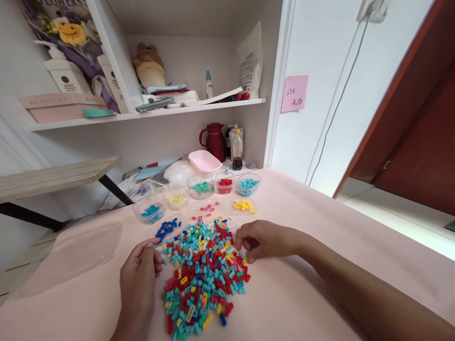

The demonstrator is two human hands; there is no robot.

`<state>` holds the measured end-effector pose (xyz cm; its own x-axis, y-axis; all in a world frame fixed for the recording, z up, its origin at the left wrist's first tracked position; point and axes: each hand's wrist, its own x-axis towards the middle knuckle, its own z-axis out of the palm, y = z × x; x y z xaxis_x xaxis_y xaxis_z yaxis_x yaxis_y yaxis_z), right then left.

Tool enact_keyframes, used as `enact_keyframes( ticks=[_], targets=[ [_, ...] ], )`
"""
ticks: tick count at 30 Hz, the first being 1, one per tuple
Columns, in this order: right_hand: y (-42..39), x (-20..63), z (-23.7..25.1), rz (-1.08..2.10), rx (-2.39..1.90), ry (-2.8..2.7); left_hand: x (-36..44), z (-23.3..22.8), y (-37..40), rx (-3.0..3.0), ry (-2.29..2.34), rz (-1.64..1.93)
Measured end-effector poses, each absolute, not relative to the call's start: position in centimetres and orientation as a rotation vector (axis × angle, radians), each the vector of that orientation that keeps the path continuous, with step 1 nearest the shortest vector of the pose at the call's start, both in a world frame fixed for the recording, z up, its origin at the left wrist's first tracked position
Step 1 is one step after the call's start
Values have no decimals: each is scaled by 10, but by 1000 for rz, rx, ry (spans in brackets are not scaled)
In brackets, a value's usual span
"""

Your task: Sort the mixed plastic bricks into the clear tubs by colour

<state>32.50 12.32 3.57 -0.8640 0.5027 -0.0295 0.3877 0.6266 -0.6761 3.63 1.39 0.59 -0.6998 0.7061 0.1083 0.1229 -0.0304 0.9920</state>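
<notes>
A large mixed pile of small toy building bricks [208, 265] in red, turquoise, yellow, green and blue spreads over the pink table surface. My left hand [139, 267] is at the pile's left edge, fingers curled and thumb drawn in. Its index fingertip reaches the near edge of the dark blue bricks [168, 229]; whether it pinches one is hidden. On the pile's right side, my right hand [261, 239] has bent fingers, with thumb and index fingertips apart. A few yellow and red bricks lie close to its thumb. Nothing shows between its fingers.
Behind the pile, clear containers hold sorted bricks: blue [150, 213], pale yellow [177, 201], green [202, 188], red [225, 185], turquoise [248, 186], yellow [243, 205] and pink [206, 208]. A clear lid [85, 251] lies left. Farther back are a pink tub [205, 162], red jug [215, 142] and bottle [237, 149].
</notes>
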Motion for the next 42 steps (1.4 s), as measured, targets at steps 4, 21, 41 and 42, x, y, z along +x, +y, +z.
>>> enact_keyframes(
  ticks=[4, 21, 41, 42],
  targets=[
    [121, 321, 35, 922, -743, -2707, 37, 6, 13, 865, 1796, 1795],
    [123, 320, 31, 875, -765, -2753, 37, 7, 14, 870, 1797, 1789],
    [119, 318, 39, 691, -908, -2679, 39, 8, 14, 875, 1801, 1773],
    [118, 317, 38, 685, -896, -2680, 39, 8, 14, 878, 1805, 1770]
  ],
)
